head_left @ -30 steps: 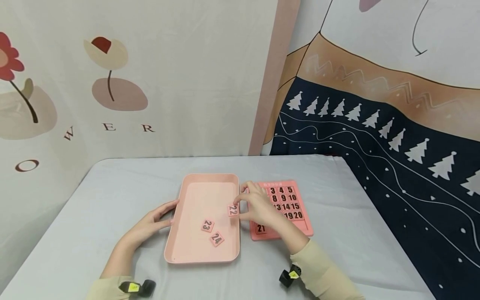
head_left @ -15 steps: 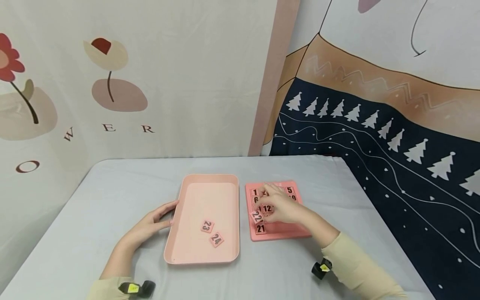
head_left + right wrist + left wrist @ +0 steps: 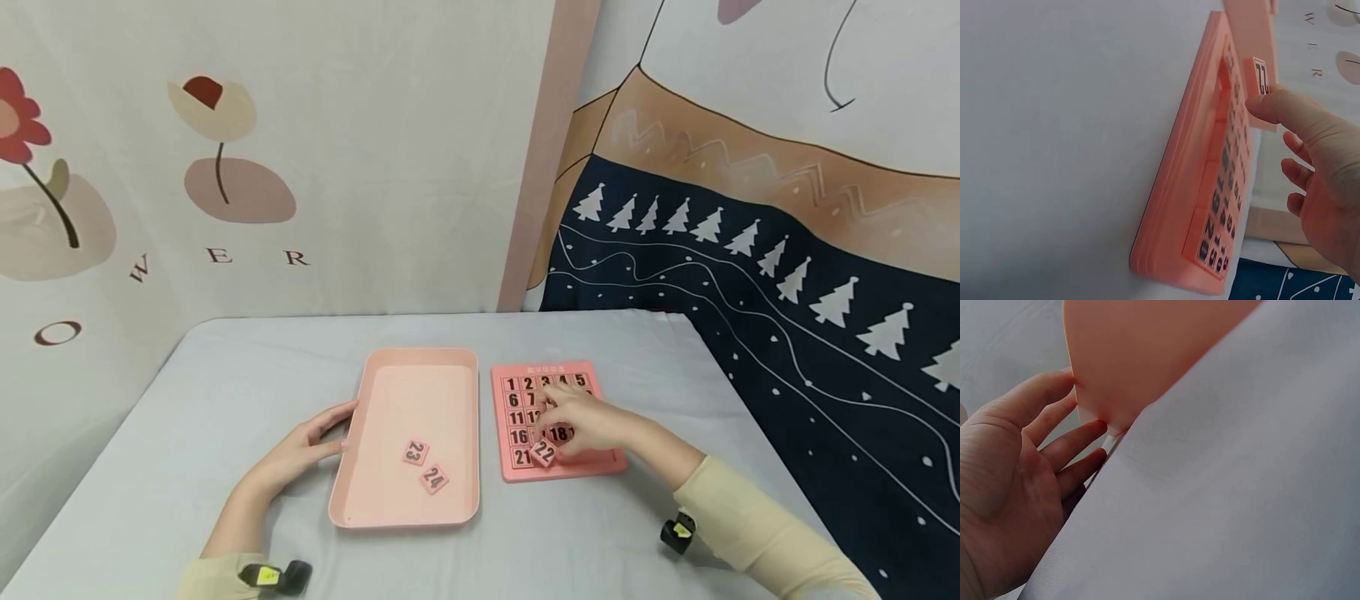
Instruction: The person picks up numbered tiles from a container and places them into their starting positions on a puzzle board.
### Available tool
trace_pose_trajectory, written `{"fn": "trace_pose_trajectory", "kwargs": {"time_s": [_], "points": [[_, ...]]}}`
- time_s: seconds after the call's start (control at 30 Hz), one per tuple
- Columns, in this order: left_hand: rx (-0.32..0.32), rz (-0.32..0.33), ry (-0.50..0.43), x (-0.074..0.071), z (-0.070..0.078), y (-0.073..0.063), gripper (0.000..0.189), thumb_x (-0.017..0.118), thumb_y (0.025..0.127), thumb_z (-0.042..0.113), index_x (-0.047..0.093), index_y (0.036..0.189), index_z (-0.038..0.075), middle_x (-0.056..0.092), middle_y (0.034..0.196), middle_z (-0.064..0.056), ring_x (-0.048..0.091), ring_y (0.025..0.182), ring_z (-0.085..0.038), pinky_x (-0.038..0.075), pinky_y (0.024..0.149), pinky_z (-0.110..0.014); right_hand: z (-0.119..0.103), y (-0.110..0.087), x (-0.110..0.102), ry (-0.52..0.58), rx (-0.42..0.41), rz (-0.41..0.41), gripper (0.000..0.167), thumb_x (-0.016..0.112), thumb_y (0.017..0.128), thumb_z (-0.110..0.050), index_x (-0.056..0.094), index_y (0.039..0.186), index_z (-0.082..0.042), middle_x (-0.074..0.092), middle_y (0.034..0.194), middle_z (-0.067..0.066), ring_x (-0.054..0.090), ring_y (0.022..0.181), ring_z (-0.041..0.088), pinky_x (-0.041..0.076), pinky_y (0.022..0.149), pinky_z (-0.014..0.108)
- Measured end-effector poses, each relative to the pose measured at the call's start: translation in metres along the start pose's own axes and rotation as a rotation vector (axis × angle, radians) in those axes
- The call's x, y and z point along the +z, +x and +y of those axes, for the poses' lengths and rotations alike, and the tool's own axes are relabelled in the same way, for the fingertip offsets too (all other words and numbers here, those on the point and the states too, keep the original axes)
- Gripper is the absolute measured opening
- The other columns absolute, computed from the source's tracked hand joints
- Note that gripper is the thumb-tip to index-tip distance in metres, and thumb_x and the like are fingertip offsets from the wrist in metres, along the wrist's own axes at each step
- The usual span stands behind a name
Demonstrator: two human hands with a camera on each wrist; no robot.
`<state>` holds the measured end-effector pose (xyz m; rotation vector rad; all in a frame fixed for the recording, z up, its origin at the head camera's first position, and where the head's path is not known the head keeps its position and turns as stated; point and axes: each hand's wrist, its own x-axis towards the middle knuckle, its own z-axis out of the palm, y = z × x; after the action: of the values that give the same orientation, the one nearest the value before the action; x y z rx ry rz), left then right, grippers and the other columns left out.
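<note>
My right hand (image 3: 588, 421) pinches a pink number tile marked 22 (image 3: 543, 452), which is tilted over the bottom row of the pink number board (image 3: 600, 462), just right of tile 21 (image 3: 521, 457). In the right wrist view the 22 tile (image 3: 1261, 75) stands above the board, by the thumb. Part of the board's number rows is hidden by that hand. My left hand (image 3: 296, 454) touches the left rim of the pink tray (image 3: 348, 467) with extended fingers; the left wrist view shows its fingertips (image 3: 1094, 428) against the tray wall.
Two loose tiles, 23 (image 3: 415, 452) and 24 (image 3: 433, 478), lie inside the tray. A narrow gap separates tray and board on the pale cloth-covered table (image 3: 247, 358). Printed curtains (image 3: 375, 167) hang behind the table.
My right hand has carried the 22 tile from the tray's right side rightward to the bottom row of the board. The left hand and tray have stayed put.
</note>
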<state>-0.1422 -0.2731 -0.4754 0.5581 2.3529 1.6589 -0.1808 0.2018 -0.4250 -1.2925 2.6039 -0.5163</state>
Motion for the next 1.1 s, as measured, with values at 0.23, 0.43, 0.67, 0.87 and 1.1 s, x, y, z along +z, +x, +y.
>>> {"fn": "trace_pose_trajectory", "kwargs": {"time_s": [0.23, 0.43, 0.67, 0.87, 1.1], "points": [[-0.013, 0.008, 0.012, 0.000, 0.002, -0.001, 0.059, 0.062, 0.094, 0.012, 0.036, 0.147, 0.003, 0.032, 0.150, -0.019, 0.030, 0.127, 0.010, 0.023, 0.099, -0.006, 0.004, 0.001, -0.003, -0.019, -0.022, -0.076, 0.037, 0.081, 0.068, -0.017, 0.070, 0.098, -0.036, 0.048, 0.124, 0.002, 0.041, 0.113, 0.020, 0.034, 0.100, 0.048], [0.000, 0.009, 0.007, 0.000, 0.001, 0.000, 0.059, 0.062, 0.093, 0.011, 0.036, 0.146, 0.002, 0.033, 0.150, -0.020, 0.031, 0.127, 0.009, 0.024, 0.100, -0.007, 0.005, 0.006, -0.001, -0.060, -0.059, -0.094, 0.037, 0.080, 0.069, -0.013, 0.071, 0.098, -0.034, 0.049, 0.118, -0.002, 0.042, 0.112, 0.017, 0.035, 0.100, 0.045], [0.004, 0.004, 0.006, 0.001, 0.000, -0.001, 0.059, 0.061, 0.094, 0.010, 0.036, 0.146, 0.001, 0.033, 0.150, -0.020, 0.031, 0.127, 0.009, 0.024, 0.099, -0.007, 0.004, 0.007, 0.005, -0.092, -0.100, -0.080, 0.039, 0.079, 0.070, -0.010, 0.071, 0.100, -0.033, 0.048, 0.113, -0.005, 0.042, 0.111, 0.018, 0.026, 0.108, 0.050], [-0.003, 0.005, 0.002, 0.001, -0.001, -0.001, 0.059, 0.061, 0.094, 0.011, 0.036, 0.147, 0.002, 0.033, 0.150, -0.018, 0.031, 0.127, 0.009, 0.024, 0.100, -0.007, 0.005, 0.008, 0.010, -0.109, -0.095, -0.057, 0.041, 0.078, 0.071, -0.007, 0.072, 0.101, -0.035, 0.049, 0.118, -0.003, 0.043, 0.115, 0.020, 0.021, 0.109, 0.055], [-0.002, 0.005, 0.004, 0.001, 0.000, -0.001, 0.059, 0.061, 0.094, 0.011, 0.036, 0.147, 0.003, 0.033, 0.150, -0.018, 0.031, 0.127, 0.009, 0.024, 0.100, -0.007, 0.005, 0.007, 0.016, -0.094, -0.082, 0.009, 0.041, 0.075, 0.072, -0.002, 0.074, 0.098, -0.033, 0.052, 0.118, -0.001, 0.044, 0.117, 0.022, 0.019, 0.109, 0.058]]}}
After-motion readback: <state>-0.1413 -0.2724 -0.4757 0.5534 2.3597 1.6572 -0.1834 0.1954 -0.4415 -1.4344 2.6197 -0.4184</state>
